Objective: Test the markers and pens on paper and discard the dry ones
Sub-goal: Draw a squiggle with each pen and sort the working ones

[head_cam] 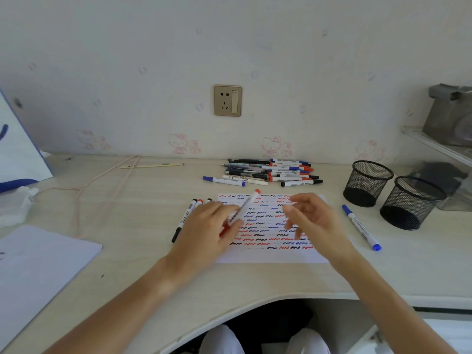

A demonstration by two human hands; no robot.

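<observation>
A sheet of test paper [270, 255] covered with red, blue and black squiggles lies in the middle of the desk. My left hand [208, 227] holds a red marker [246, 205] over the paper's left part, the red end pointing up and away. My right hand [313, 221] hovers over the paper's right part with fingers loosely spread, holding nothing. A pile of markers and pens [270, 172] lies behind the paper. Up to three markers [185, 217] lie beside my left hand, partly hidden by it. One blue marker [361, 227] lies to the right of the paper.
Two black mesh pen cups [366, 183] [410, 203] stand at the right. A stack of white paper [38, 264] lies at the front left. A pink cord [102, 180] and a wooden stick [150, 165] lie at the back left. A glass shelf [434, 144] juts out at far right.
</observation>
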